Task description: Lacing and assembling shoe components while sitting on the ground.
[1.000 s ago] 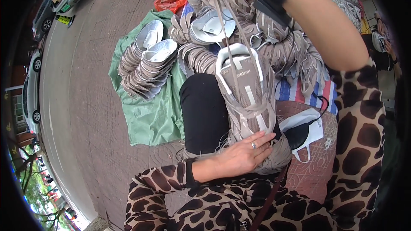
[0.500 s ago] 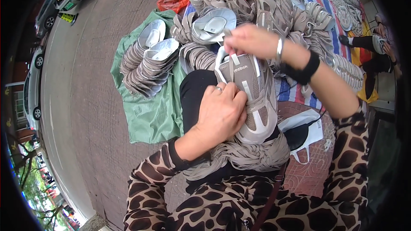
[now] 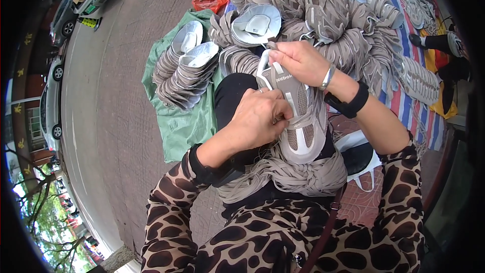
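A taupe and white shoe upper [image 3: 305, 144] rests over my lap, its toe toward me and laces crossing its front. My left hand [image 3: 257, 116] is closed, fingers curled against the upper's left lacing edge. At the far, open end of the upper, my right hand [image 3: 302, 63] pinches a short taupe shoelace end [image 3: 273, 44] between thumb and fingers. A thick bundle of matching shoelaces [image 3: 310, 177] lies on my lap just below the toe. What sits under my left fingertips is partly hidden.
Stacked shoe uppers [image 3: 184, 83] lie on a green sheet [image 3: 177, 136] at left. More uppers [image 3: 326, 12] pile up ahead on a striped sheet [image 3: 424, 121]. A white bag [image 3: 374, 164] is by my right leg. Another person's leg [image 3: 437, 41] shows at far right.
My right hand has lowered slightly and turned, now showing its back and thumb. My left hand has shifted a little up the upper. The view has tilted slightly.
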Demonstrator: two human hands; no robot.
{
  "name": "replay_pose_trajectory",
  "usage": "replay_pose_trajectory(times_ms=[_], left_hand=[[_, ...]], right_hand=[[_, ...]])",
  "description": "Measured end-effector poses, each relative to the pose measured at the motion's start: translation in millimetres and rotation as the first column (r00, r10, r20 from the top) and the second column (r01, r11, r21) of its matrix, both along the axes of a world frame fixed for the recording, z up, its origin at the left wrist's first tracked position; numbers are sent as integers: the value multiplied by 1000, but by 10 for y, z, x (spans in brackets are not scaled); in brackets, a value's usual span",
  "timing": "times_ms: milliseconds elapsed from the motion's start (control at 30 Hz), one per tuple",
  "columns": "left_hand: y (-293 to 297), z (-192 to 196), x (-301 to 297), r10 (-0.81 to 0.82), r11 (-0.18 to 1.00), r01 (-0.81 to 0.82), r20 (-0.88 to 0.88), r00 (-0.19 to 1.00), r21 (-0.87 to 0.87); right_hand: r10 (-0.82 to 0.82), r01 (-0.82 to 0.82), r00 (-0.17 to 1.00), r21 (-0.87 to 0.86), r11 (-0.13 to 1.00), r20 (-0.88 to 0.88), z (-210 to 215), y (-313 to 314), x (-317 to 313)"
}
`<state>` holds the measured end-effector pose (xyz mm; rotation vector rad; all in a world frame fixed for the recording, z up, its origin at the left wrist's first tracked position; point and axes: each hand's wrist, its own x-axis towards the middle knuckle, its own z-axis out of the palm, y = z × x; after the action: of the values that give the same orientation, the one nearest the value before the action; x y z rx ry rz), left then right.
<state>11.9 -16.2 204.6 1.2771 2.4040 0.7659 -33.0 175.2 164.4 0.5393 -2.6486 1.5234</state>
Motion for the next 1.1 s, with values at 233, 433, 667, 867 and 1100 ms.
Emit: replay_pose_trajectory(times_ms=[233,433,667,867,1100], left_hand=[[-36,-11,-35,-7,998,2,84,996,62],[-87,119,-23,-197,979,173,-302,933,-105],[-287,162,-82,-252,957,217,-181,951,-195],[-301,26,-178,-25,996,43,-210,977,81],[-189,-31,-7,161,969,-95,-292,943,227]], right_hand=[[-5,6,999,-42,999,32,-24,-17,-29],[-12,17,998,-85,996,60,-22,-28,-17],[-15,196,940,-505,841,340,169,-38,-20],[185,38,924,-560,827,335,831,545,-673],[207,157,869,-645,748,450,1351,340,-1056]])
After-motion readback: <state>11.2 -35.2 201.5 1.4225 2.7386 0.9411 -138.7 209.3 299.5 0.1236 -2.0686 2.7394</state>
